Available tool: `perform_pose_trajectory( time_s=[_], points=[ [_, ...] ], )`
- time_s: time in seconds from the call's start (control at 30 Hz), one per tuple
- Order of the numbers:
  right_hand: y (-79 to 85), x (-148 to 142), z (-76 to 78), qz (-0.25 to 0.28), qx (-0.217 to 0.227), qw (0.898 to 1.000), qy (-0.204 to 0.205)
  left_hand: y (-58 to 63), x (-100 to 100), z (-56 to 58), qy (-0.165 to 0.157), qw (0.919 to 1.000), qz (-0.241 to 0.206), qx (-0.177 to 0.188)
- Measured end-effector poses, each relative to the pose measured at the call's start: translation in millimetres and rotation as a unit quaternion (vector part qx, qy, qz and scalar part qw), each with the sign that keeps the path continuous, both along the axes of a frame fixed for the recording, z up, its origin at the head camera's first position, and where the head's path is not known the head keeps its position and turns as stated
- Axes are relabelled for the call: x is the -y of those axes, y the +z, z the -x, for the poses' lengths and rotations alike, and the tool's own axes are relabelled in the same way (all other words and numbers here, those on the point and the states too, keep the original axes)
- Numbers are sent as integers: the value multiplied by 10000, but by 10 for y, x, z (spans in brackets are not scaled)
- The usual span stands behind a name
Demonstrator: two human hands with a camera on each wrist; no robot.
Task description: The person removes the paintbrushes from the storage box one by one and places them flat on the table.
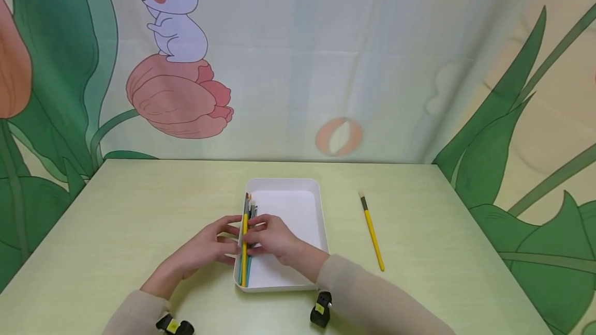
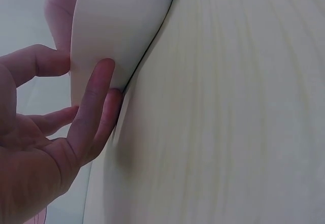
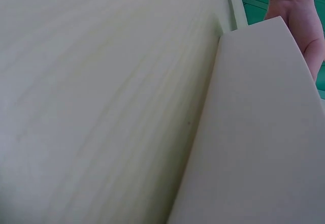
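A white tray [image 1: 293, 213] rests on the table with several paintbrushes lying lengthwise along its left wall. On top is a yellow paintbrush [image 1: 244, 269], beside teal-handled paintbrushes [image 1: 249, 265]. My right hand [image 1: 278, 239] reaches over the tray from the right, its curled fingers pinching at the yellow handle and covering part of the brushes. Outside the left wall, my left hand [image 1: 205, 246] has its fingers spread. In the left wrist view its fingertips [image 2: 105, 67] touch the tray's outer wall [image 2: 119, 26], one of them down near the table.
Right of the tray, another yellow paintbrush [image 1: 372, 231] lies on the pale wooden table [image 1: 419, 211], bristles toward the back. A printed curtain [image 1: 279, 66] with a rabbit and plants hangs behind the table.
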State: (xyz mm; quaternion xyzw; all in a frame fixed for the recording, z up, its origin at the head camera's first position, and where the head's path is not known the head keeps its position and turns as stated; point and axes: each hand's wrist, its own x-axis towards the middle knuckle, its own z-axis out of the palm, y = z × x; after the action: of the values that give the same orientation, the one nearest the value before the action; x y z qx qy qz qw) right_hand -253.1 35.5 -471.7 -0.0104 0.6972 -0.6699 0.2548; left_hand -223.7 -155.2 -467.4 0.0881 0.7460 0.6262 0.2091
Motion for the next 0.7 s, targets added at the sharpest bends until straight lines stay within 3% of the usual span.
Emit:
perform_pose_trajectory(
  time_s=[0.4,0.7],
  points=[
    [12,23,-27,-172,-204,9996,-105,40,41,-16,-341,9994,-64,94],
    [41,27,-54,-61,-2,9996,-289,33,23,-26,-232,9994,-161,181]
  ],
)
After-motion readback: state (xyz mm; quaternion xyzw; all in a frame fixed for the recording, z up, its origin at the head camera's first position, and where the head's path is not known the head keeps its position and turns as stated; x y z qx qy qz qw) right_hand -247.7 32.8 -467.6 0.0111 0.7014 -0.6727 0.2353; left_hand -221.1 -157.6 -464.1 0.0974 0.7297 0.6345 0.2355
